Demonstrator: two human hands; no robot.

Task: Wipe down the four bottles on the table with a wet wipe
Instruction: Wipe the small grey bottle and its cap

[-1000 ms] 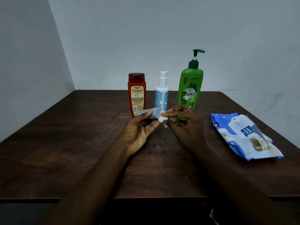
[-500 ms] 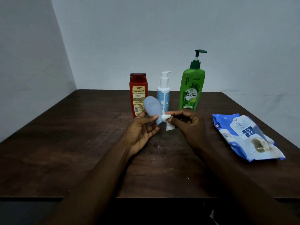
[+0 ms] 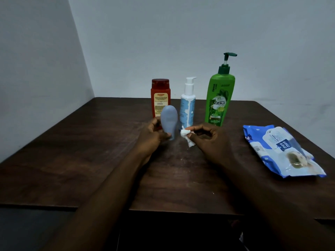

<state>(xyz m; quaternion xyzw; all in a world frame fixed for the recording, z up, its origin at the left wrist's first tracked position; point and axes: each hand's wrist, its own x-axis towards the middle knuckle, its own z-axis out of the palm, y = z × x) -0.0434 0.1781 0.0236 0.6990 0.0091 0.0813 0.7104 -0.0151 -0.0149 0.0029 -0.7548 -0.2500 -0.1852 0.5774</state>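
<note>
left hand [image 3: 152, 136] grips a small blue bottle [image 3: 169, 119] over a table [image 3: 90, 160]; right hand [image 3: 206, 140] pinches a crumpled white wipe [image 3: 186, 136] just beside it.
red bottle [image 3: 160, 96], white pump bottle [image 3: 187, 109] and green pump bottle [image 3: 218, 100] stand behind, contents hidden; wipes pack [image 3: 282, 151] lies right.

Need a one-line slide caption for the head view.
Left hand holds a small blue bottle, right hand pinches a crumpled wet wipe beside it, over a dark wooden table.

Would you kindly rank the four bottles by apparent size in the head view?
1. Green Vatika pump bottle.
2-3. Red bottle and white pump bottle: alike, unranked.
4. Small blue bottle in the left hand, smallest though nearest the camera.
</note>
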